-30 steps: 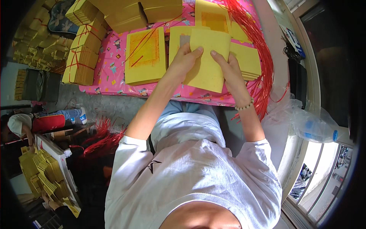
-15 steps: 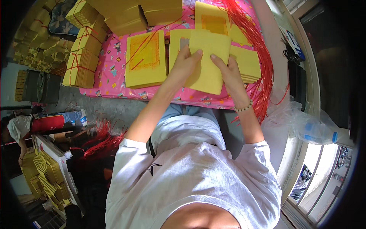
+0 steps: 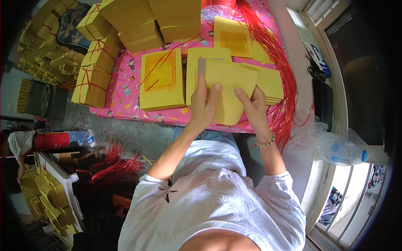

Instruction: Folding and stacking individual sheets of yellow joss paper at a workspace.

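Observation:
Between my two hands is a bundle of plain yellow paper sheets, held over the near edge of the table. My left hand grips its left side with the thumb across the front. On the other side, my right hand, a beaded bracelet at the wrist, pinches the right edge, thumb also in front. Behind the bundle lies a yellow paper stack with a grey patch partly showing. Left of it rests another yellow stack printed with an orange-bordered square, a loose red strand on top.
Red plastic strands trail down the table's right side. Tied yellow bundles and tall paper stacks stand left and back on the pink tablecloth. At far left, a person is beside more paper. A plastic bag hangs right.
Both hands have drawn the yellow sheets nearer to me, and the bundle has tilted a little. More of the stack behind it shows. The whole view has shifted slightly.

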`<state>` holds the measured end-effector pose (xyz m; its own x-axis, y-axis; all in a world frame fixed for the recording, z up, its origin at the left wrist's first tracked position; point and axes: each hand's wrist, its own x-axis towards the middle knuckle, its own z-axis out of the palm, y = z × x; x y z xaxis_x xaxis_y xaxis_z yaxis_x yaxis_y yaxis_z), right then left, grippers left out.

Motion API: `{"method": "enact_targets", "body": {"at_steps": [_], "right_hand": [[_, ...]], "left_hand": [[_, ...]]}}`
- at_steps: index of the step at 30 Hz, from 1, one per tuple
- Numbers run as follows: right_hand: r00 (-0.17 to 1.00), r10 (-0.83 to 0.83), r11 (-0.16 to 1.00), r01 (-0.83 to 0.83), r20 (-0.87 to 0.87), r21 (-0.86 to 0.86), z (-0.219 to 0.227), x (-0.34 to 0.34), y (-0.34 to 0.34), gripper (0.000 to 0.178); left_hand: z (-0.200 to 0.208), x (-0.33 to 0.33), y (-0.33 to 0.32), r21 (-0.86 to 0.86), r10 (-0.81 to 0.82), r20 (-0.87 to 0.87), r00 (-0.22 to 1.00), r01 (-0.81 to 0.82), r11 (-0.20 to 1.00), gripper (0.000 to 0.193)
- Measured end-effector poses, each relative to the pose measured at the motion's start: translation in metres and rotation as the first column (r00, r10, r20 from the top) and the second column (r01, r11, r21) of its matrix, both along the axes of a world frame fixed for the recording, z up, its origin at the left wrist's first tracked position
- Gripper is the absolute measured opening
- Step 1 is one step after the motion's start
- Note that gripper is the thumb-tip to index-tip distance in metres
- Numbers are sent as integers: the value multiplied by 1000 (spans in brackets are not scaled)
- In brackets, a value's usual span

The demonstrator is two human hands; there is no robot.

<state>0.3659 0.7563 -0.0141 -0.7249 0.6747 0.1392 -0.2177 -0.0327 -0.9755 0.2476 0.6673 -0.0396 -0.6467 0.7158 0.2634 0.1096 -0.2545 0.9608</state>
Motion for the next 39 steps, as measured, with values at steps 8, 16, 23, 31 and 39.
{"method": "enact_targets", "body": {"at_steps": [8, 16, 23, 31, 39], "right_hand": [[998, -58, 998, 59, -22, 34, 0, 2, -2, 25], [985, -139, 990, 139, -100, -1, -2, -4, -4, 24], [989, -147, 989, 148, -28, 22, -8, -2, 14, 16], [981, -191, 981, 191, -5, -5, -8, -3, 13, 17], [988, -78, 990, 92, 133, -105, -10, 5, 20, 19]], "left_hand": [[11, 5, -9, 45, -25, 62, 998, 22, 999, 43], [15, 4, -11, 67, -81, 136, 987, 72, 995, 41], [5, 1, -13, 69, -131, 243, 961, 117, 991, 38], [3, -1, -15, 39, -133, 310, 941, 128, 991, 41], [0, -17, -12, -35, -201, 443, 874, 241, 970, 41]]}}
